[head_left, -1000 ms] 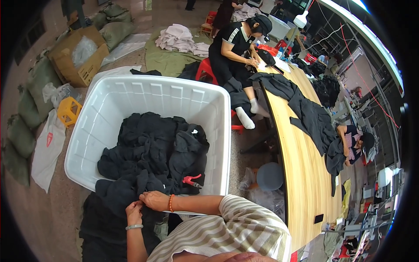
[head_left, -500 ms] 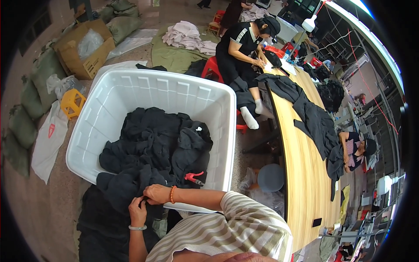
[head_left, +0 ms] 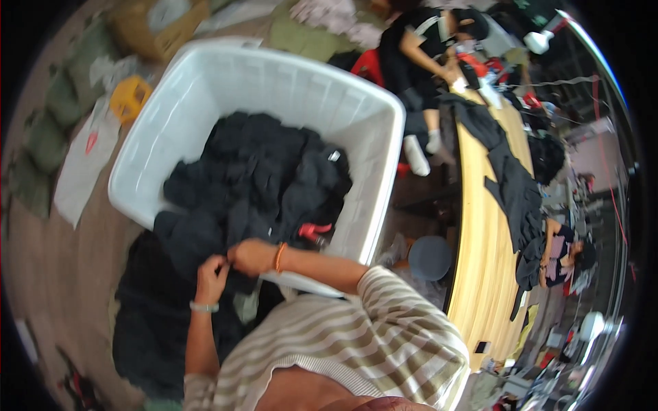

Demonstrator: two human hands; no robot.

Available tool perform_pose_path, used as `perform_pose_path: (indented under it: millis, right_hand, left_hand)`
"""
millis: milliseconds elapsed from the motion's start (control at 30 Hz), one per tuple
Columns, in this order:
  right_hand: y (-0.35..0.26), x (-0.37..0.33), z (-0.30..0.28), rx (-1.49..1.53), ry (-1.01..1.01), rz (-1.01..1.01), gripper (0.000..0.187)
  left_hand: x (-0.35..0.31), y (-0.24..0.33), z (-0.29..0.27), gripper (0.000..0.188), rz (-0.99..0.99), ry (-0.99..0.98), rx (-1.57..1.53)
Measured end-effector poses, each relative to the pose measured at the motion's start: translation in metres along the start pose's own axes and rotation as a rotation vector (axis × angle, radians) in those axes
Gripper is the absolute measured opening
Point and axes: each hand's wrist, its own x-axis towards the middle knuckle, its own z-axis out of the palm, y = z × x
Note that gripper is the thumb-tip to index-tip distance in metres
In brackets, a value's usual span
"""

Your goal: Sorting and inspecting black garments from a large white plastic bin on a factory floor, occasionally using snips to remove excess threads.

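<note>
While both hands meet over the near rim of a white tub [head_left: 147, 171], the left hand [head_left: 210, 281] and right hand [head_left: 253, 257] have their fingers drawn narrow, pinching a bit of dark garment [head_left: 188, 240]; blur hides which part. It drapes across that rim, partly outside. It looks soft, limp and fairly light, hardly fragile or slippery, so a gathered fold should give the surest hold. Dark cloth [head_left: 147, 329] lies piled outside, below the rim. Within the tub sits a heap of dark clothes [head_left: 257, 157], with a red-handled tool [head_left: 314, 230] at its right. Farther off, a cardboard box [head_left: 154, 34] holds pale plastic [head_left: 168, 10].
</note>
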Motion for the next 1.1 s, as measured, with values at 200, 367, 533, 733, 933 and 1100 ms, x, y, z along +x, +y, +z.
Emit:
perform_pose_path:
  millis: [200,367,533,733,933,1100]
  right_hand:
    - [-0.005,-0.024,-0.032,-0.057,-0.011,0.051,0.021]
    - [-0.01,-0.038,-0.014,0.007,0.133,-0.128,0.012]
    - [-0.014,-0.039,-0.013,-0.162,0.07,-0.033,0.013]
    - [0.006,-0.044,-0.017,-0.323,0.081,0.021,0.008]
    - [-0.002,-0.03,-0.005,-0.272,0.198,0.11,0.013]
    - [0.008,-0.044,-0.015,-0.307,0.352,0.239,0.012]
  left_hand:
    - [-0.017,0.017,-0.037,0.016,-0.2,0.061,0.009]
    - [-0.06,-0.022,-0.039,0.013,-0.332,0.131,0.254]
    - [-0.049,-0.019,-0.033,0.008,-0.347,-0.008,0.687]
    - [0.048,0.035,0.007,0.006,0.128,0.062,0.274]
    - [0.084,-0.067,0.063,0.013,0.153,-0.222,0.781]
    - [0.089,-0.068,0.064,0.009,0.023,-0.404,0.662]
